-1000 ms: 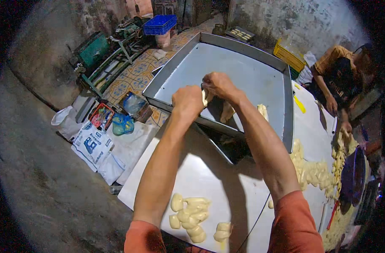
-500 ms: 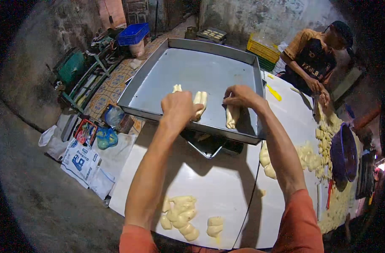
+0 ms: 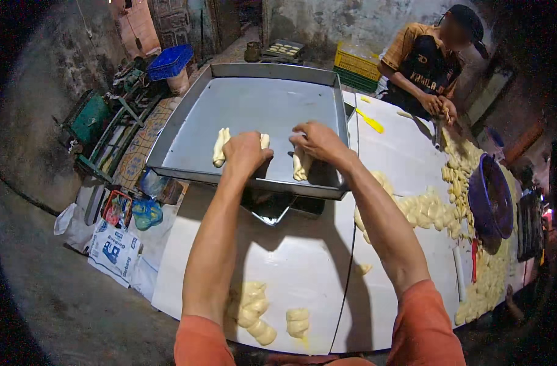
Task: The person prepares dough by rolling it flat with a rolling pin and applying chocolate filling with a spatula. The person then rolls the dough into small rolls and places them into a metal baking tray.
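Observation:
In a large metal tray [image 3: 260, 104], my left hand [image 3: 248, 152] is curled over a dough piece [image 3: 265, 140], its fingertips largely hidden. Another shaped dough piece [image 3: 222, 147] lies just left of it. My right hand [image 3: 315, 143] has its fingers closed on a third dough piece [image 3: 301, 167] near the tray's right side. The tray sits raised on another dark pan [image 3: 272, 207] at the far edge of a white table [image 3: 290, 262]. Soft pale dough lumps [image 3: 251, 308] lie on the table between my forearms.
At right, a co-worker [image 3: 425, 67] handles dough above many small pieces [image 3: 455, 183], beside a purple basin [image 3: 492, 195] and yellow scraper [image 3: 368, 120]. Green machinery [image 3: 95, 119], bags [image 3: 113, 250] and a blue crate [image 3: 168, 61] are at left. Stacked crates [image 3: 356, 64] stand behind.
My hands have separated from one spot: the left onto the middle piece, the right onto the right-hand piece. The view has shifted. The co-worker's hands have come together.

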`<state>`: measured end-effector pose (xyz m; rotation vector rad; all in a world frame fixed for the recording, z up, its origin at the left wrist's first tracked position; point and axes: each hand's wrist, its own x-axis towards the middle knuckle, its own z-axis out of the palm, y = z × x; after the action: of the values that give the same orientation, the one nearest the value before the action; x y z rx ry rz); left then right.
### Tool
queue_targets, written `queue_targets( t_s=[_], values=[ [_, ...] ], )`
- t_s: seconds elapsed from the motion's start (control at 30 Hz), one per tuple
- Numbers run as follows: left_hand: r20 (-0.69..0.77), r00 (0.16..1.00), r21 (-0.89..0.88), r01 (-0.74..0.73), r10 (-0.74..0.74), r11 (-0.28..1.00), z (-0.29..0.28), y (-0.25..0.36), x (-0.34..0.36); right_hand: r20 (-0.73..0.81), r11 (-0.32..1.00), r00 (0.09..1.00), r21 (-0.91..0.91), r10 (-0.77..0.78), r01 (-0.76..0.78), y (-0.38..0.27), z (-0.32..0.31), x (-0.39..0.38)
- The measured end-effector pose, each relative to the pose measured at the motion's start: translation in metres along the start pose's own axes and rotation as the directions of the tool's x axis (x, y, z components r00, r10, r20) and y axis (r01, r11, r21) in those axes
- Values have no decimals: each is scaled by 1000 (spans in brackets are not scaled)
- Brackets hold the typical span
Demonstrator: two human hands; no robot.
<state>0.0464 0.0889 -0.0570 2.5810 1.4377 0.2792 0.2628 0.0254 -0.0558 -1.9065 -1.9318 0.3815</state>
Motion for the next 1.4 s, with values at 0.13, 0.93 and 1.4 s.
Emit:
queue_targets(
  t_s=[0.13, 0.93, 1.4],
  values=[
    [-84, 996, -58, -6, 1, 998, -5, 1, -16, -200, 981, 961, -31, -192, 189, -9, -17, -26],
    [-309, 950, -600, -169, -32, 782, -44, 12, -110, -398, 952, 915, 251, -63, 175, -40, -22, -163],
    [-177, 772, -719, 322, -610, 616, 17, 5, -426, 372, 791, 727, 29, -576, 612, -69, 109, -448]
  ],
)
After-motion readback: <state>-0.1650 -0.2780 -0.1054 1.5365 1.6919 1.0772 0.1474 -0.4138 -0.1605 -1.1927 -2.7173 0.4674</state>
